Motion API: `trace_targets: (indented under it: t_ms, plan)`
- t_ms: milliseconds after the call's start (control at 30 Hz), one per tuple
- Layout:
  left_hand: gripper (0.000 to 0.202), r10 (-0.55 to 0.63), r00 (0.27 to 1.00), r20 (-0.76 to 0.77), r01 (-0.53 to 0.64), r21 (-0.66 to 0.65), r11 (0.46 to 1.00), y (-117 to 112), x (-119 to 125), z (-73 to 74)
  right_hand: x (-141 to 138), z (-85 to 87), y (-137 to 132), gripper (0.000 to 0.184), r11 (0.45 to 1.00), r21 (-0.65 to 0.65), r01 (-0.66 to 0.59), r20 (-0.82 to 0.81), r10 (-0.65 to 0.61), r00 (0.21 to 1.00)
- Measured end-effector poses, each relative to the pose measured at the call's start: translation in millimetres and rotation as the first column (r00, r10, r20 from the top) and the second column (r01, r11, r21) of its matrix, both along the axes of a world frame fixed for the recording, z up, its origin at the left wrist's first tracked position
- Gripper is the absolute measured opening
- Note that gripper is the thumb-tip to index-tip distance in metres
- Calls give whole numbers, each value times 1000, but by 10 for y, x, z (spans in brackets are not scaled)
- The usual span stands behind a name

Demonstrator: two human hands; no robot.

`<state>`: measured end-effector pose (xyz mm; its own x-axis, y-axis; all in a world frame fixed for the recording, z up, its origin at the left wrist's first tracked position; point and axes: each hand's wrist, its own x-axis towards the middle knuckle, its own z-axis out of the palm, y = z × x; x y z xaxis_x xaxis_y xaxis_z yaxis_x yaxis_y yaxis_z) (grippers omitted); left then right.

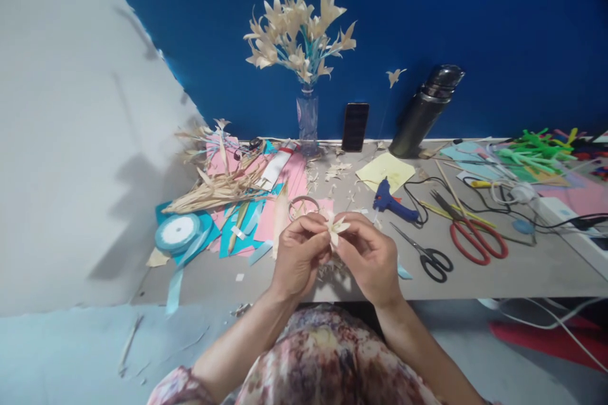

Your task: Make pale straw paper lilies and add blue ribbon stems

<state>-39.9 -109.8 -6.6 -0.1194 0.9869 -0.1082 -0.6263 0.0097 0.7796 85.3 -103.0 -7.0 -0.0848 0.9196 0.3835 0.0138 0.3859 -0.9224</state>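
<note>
A small cream-coloured flower [337,228] with pointed petals, like dried husk, is pinched between both hands above the table's front edge. My left hand [299,256] grips it from the left with thumb and fingertips. From the right, my right hand [370,256] closes thumb and fingers on its petals. Cream scraps lie on the table under the hands, partly hidden by them. Just behind my left hand lies a roll of tape [304,205]. Similar flowers [297,28] stand bunched in a clear bottle [308,117] at the back.
To the right lie black scissors [433,261], red-handled scissors [475,234] and a blue glue gun [394,202] with its cord. A dark flask [425,114] and a phone [355,127] lean on the blue wall. Dried husks [218,193] and a ribbon spool [178,232] are left.
</note>
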Motion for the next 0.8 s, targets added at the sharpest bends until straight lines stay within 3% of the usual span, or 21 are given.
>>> trace_targets:
  t_ms: [133,267,433,567,667,800]
  plan:
    - [31,-69,997,14,69,29,997,-23,-26,8,52,21,-23,6,993,114,-29,108,16,994]
    - [26,-41,998,-49,45,85,995,-30,-43,-15,96,2,-17,8,987,139,-81,144,61,988]
    - [21,90,962,-258,-50,158,986,-35,-24,-24,61,-64,17,6,986,35,-162,-34,163,986]
    - [22,210,868,-449,-113,233,966,-55,-5,9,24,-191,38,8,962,-104,-253,-243,222,944]
    - [20,77,852,-519,-2,143,990,-69,-64,31,47,-266,53,10,939,-181,-293,-296,232,927]
    - [23,-217,899,-380,214,-51,976,-52,-249,86,115,-220,68,11,906,-203,-371,-251,318,914]
